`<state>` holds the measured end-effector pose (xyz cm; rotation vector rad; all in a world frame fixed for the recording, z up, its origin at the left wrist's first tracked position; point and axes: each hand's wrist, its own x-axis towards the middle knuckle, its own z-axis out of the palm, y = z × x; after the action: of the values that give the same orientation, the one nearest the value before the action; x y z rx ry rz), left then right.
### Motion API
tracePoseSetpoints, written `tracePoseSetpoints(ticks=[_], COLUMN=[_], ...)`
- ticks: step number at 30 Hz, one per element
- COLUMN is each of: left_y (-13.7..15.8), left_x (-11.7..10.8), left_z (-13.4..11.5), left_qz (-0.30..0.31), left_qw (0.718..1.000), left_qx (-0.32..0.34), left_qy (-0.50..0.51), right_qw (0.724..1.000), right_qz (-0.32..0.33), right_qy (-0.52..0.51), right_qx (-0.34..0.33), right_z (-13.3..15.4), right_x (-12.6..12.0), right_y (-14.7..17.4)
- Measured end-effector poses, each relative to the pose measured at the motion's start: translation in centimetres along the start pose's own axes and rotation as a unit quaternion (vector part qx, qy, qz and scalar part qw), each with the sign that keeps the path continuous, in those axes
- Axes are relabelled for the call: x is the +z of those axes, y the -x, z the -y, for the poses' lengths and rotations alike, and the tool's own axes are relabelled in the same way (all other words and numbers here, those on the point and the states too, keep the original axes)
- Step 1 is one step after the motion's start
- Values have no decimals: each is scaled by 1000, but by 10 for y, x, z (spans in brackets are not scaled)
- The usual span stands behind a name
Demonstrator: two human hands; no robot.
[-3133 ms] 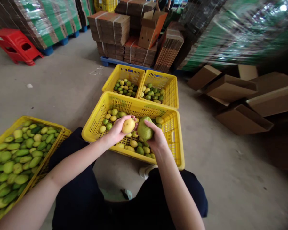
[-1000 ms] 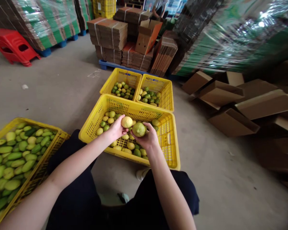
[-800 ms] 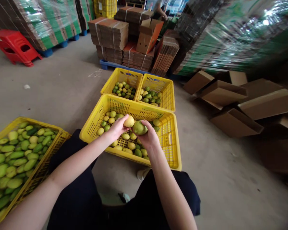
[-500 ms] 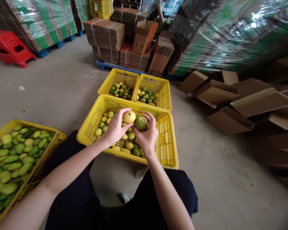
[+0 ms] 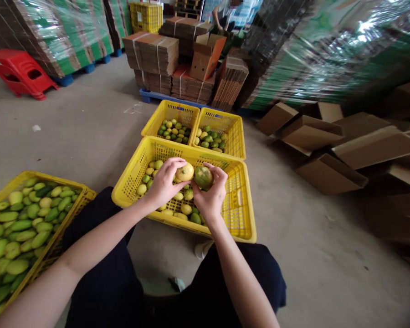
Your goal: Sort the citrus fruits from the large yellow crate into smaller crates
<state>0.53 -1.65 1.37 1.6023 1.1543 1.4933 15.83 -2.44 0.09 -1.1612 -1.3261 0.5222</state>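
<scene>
In my left hand (image 5: 166, 182) is a round yellow fruit (image 5: 185, 172), pinched between thumb and fingers. My right hand (image 5: 212, 193) grips a green fruit (image 5: 203, 177) with brownish patches, close beside the yellow one. Both hands are over a yellow plastic crate (image 5: 241, 209) in front of my knees. More yellow and green fruit (image 5: 186, 209) lies on the crate's slatted bottom, partly covered by my hands. I cannot make out the exact kind of fruit.
Two more yellow crates (image 5: 237, 123) with fruit stand behind. At my left is a full crate (image 5: 27, 175) of longer green fruit. Open cardboard boxes (image 5: 314, 134) lie right; bundled cartons (image 5: 153, 50), a red stool (image 5: 20, 68) and a person (image 5: 222, 16) are farther off.
Both fruits have turned in my fingers, showing other sides. My view has shifted slightly. At the back, more of the person has come into view.
</scene>
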Motion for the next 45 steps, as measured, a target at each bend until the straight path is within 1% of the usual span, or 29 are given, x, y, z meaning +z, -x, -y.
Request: tracePoseSetpoints(ticks=[2, 3, 5, 6, 7, 9, 11, 12, 15, 17, 18, 19, 21, 23, 25, 28, 29, 31, 33, 34, 38, 40, 42, 45], left_y=[-4, -6, -13, -16, -19, -23, -25, -26, -26, -27, -27, -28, -28, -28, -29, -29, -29, -28, -28, -28, -28, -28, -28, -27], left_x=[0, 0, -2, -2, -3, -4, -4, -4, -2, 1, 3, 5, 8, 10, 10, 10, 10, 9, 9, 8, 6, 6, 7, 9], left_z=[-4, -5, -5, -4, -4, -3, -5, -6, -12, -15, -15, -15, -12, -8, -5, -3, -2, -2, -1, -1, 0, -1, -2, -4], left_qz=[-19, -23, -14, -7, -4, -14, -29, -31, -15, -4, -1, -1, -14, -43, -65, -70, -70, -74, -84, -92, -119, -124, -129, -130], left_qw=[990, 979, 947, 929, 911, 875, 839, 823, 780, 764, 762, 762, 768, 773, 770, 748, 739, 725, 712, 704, 670, 662, 671, 714], left_qx=[-95, -138, -219, -252, -282, -330, -370, -387, -425, -438, -443, -446, -443, -430, -423, -443, -451, -460, -461, -462, -475, -480, -467, -426], left_qy=[98, 146, 233, 269, 301, 354, 397, 415, 459, 473, 472, 469, 462, 464, 473, 489, 495, 507, 523, 532, 557, 562, 561, 540], right_qw=[994, 988, 967, 950, 928, 870, 814, 794, 739, 709, 702, 700, 707, 709, 704, 703, 704, 701, 690, 685, 671, 671, 672, 676], right_qz=[-10, -13, -19, -23, -28, -36, -44, -49, -83, -103, -105, -101, -86, -72, -57, -43, -53, -93, -124, -128, -96, -78, -71, -88], right_qy=[-86, -125, -194, -231, -271, -352, -411, -429, -457, -463, -461, -458, -456, -456, -454, -438, -436, -439, -445, -445, -443, -448, -448, -441], right_qx=[61, 91, 164, 208, 254, 342, 407, 429, 488, 521, 533, 539, 534, 532, 543, 559, 558, 554, 557, 562, 586, 586, 586, 583], right_z=[8, 11, 14, 14, 13, 12, 12, 13, 17, 19, 19, 19, 20, 21, 20, 16, 13, 10, 7, 7, 8, 9, 9, 9], right_x=[-1, -1, -3, -3, -4, -5, -5, -5, -4, -3, -2, -2, -2, -2, -2, 0, 1, 2, 1, 1, -2, -1, 1, 3], right_y=[-2, -3, -8, -10, -13, -18, -22, -23, -24, -24, -23, -23, -23, -23, -23, -22, -21, -20, -21, -22, -24, -24, -24, -24])
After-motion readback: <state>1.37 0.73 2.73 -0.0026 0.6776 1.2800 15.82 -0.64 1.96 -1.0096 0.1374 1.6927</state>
